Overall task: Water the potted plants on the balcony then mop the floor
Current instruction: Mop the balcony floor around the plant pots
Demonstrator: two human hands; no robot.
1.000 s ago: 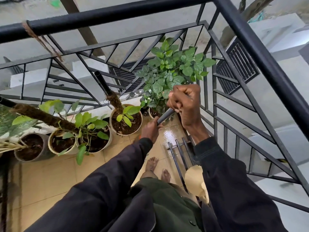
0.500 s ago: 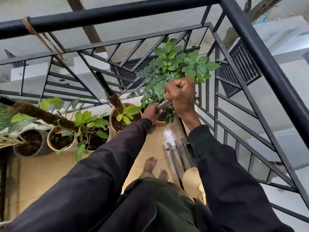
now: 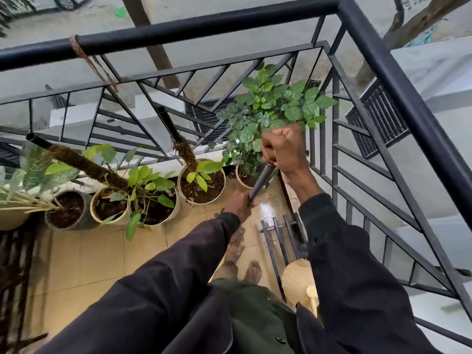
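Observation:
Both my hands grip a grey mop handle [image 3: 261,181] that slants down toward the balcony corner. My right hand [image 3: 283,146] is clenched round its top end, in front of a bushy green plant [image 3: 270,108]. My left hand [image 3: 238,204] holds the handle lower down, just above wet, shiny tan floor tiles [image 3: 268,208]. The mop head is hidden behind my arms. A row of potted plants [image 3: 201,183] lines the railing foot.
A black metal railing [image 3: 204,29] closes the balcony in front and at the right. A low black metal rack [image 3: 279,233] and a cream watering can [image 3: 298,279] stand by my bare feet [image 3: 251,270]. Dry tiles [image 3: 86,256] spread to the left.
Both hands have shifted on the handle, first away from me toward the corner plant, then slightly back. My view has tilted a little, showing more street above the rail.

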